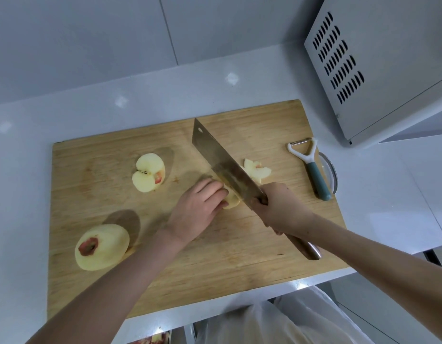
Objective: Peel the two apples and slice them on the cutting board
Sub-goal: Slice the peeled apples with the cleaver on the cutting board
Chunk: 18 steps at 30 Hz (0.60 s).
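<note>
A wooden cutting board (239, 244) lies on the white counter. A whole peeled apple (102, 247) sits at its front left, and a peeled apple half (149, 173) lies cut face up further back. My left hand (198, 208) holds down another apple piece (231, 200) at the board's middle. My right hand (280, 207) grips the handle of a cleaver (222, 162), whose blade rests on that piece right beside my left fingertips. Several cut slices (257, 170) lie just past the blade.
A white and teal peeler (311, 165) lies at the board's right edge, partly over a glass lid (330, 172). A metal appliance (378, 70) stands at the back right. A plastic bag (289, 324) hangs below the counter's front edge.
</note>
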Each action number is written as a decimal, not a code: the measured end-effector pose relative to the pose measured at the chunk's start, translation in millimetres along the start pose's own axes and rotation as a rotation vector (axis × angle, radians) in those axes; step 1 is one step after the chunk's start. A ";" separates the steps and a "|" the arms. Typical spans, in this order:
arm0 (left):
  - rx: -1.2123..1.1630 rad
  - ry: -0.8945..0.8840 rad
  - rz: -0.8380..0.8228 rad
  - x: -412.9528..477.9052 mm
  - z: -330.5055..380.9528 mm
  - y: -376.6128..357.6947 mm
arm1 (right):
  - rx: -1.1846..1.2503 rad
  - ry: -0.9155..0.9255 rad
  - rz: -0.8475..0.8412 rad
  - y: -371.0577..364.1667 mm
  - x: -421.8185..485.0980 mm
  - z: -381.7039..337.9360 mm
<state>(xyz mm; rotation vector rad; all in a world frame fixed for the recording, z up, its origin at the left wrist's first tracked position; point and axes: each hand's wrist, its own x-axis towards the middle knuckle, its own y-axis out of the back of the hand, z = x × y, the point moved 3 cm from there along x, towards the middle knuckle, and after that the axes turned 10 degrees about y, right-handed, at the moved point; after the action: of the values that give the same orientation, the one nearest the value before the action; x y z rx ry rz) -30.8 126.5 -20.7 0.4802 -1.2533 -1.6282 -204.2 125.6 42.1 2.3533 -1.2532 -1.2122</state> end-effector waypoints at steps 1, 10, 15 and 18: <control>-0.005 0.003 0.007 -0.7 0.0 0.2 | -0.037 0.011 0.012 0.2 -5.5 -1.9; 0.009 0.005 0.029 1.3 -1.0 -1.1 | -0.289 0.083 0.026 -2.9 -23.2 -12.2; -0.014 0.007 0.014 1.6 -0.7 -0.2 | -0.251 0.040 -0.024 -4.7 -15.7 -13.0; -0.028 0.003 0.013 1.7 0.1 1.6 | -0.225 0.024 -0.027 -10.7 0.5 -11.4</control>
<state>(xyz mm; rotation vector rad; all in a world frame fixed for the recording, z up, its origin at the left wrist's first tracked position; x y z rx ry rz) -30.9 125.2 -18.8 0.4557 -1.2275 -1.6318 -189.1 129.7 43.5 2.2217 -1.0224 -1.2568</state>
